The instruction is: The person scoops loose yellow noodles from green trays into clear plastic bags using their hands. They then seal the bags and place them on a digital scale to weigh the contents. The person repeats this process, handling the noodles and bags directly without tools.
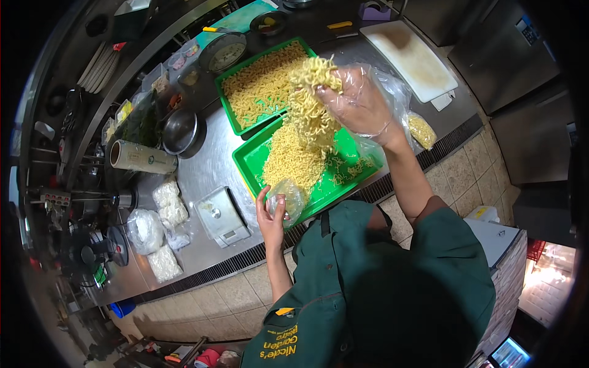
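Note:
A clump of curly yellow noodles (315,110) is gripped in my right hand (354,101), which wears a clear plastic glove. The clump hangs over the nearer green tray (338,181), where a heap of the same noodles (294,158) lies with loose strands to its right. My left hand (272,216) holds a small clear plastic bag (287,200) at the tray's near left corner; what the bag contains is hard to make out. Behind stands a second green tray (232,112), its floor largely covered with noodles (262,78).
Left of the trays are a digital scale (221,216), bagged white food packs (165,264), a film roll (142,157) and a steel bowl (180,132). To the right lie a white cutting board (409,60) and a bag of noodles (421,131). A yellow-handled knife (340,25) rests behind.

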Tool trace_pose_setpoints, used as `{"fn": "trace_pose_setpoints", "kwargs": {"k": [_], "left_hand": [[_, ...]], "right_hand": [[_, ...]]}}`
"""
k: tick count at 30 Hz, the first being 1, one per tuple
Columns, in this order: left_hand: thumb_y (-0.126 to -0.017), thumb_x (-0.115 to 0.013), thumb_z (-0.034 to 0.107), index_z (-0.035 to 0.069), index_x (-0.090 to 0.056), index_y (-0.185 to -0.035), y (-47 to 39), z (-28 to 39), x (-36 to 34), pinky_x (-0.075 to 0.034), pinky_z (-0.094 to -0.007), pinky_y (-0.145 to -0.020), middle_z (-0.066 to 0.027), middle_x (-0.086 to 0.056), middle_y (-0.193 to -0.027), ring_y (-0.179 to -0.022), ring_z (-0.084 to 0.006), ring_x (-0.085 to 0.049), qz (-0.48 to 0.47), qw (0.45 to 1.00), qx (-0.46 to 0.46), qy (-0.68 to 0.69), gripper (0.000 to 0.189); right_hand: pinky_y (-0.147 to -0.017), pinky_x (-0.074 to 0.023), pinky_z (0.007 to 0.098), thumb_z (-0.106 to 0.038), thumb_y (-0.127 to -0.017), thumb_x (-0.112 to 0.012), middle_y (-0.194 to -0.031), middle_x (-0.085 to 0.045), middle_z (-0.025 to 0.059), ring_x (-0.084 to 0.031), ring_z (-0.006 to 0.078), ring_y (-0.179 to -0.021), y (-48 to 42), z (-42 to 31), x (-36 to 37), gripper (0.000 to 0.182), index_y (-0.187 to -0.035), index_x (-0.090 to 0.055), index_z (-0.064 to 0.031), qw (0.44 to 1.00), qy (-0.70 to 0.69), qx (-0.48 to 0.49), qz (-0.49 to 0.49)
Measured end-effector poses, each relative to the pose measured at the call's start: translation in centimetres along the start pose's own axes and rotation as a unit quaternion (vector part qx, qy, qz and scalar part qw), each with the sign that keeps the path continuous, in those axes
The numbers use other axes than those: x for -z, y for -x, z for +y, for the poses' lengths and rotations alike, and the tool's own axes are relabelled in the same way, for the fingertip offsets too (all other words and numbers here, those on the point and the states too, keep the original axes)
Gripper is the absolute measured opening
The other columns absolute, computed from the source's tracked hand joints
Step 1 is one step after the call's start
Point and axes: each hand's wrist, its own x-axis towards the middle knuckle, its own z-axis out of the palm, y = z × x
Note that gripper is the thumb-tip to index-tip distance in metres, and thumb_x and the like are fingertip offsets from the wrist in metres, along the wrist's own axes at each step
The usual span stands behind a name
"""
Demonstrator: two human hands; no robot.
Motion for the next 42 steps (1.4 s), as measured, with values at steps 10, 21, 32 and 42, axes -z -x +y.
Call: {"fn": "trace_pose_setpoints", "kwargs": {"k": [10,21,32,42], "left_hand": [[-0.088,-0.068,0.011,0.011,-0.033,-0.145,0.4,-0.3,0.7,-0.044,-0.0217,-0.061,-0.0123,-0.056,-0.120,-0.085,-0.0100,-0.056,0.016,0.998,-0.057,0.028,0.066],[-0.088,-0.066,0.007,0.012,-0.030,-0.147,-0.7,-0.1,-1.3,-0.040,-0.0199,-0.054,-0.0109,-0.057,-0.117,-0.074,-0.0076,-0.051,0.049,0.996,-0.070,0.024,0.070],[-0.090,-0.068,0.015,0.007,-0.043,-0.139,1.4,0.0,-0.8,-0.044,-0.0229,-0.065,-0.0047,-0.059,-0.110,-0.086,-0.0094,-0.055,0.061,0.996,0.010,-0.065,0.056],[-0.092,-0.065,0.012,0.005,-0.044,-0.134,-0.7,1.8,-3.0,-0.044,-0.0229,-0.065,-0.0107,-0.063,-0.110,-0.086,-0.0103,-0.057,0.081,0.992,-0.020,-0.093,0.048]], "right_hand": [[-0.069,-0.0522,0.0261,-0.011,-0.077,-0.078,-0.088,-0.072,0.0056,-0.062,0.0068,-0.077,-2.4,-3.8,2.6,0.027,-0.099,-0.068,0.0018,0.916,-0.355,-0.184,-0.010],[-0.065,-0.0544,0.0422,-0.036,-0.070,-0.070,-0.077,-0.068,0.0196,-0.066,0.0340,-0.067,8.7,3.8,-8.2,0.042,-0.100,-0.073,-0.0061,0.926,-0.065,-0.285,-0.239],[-0.098,-0.0464,0.0444,-0.019,-0.069,-0.079,-0.132,-0.052,0.0245,-0.053,0.0387,-0.119,19.2,4.3,-14.6,0.067,-0.131,-0.055,-0.0119,0.927,-0.058,-0.351,-0.122],[-0.070,-0.0560,0.0322,-0.012,-0.078,-0.076,-0.090,-0.072,0.0133,-0.070,0.0252,-0.076,12.9,4.4,-7.1,0.034,-0.108,-0.065,-0.0005,0.850,-0.321,-0.417,0.031]]}}
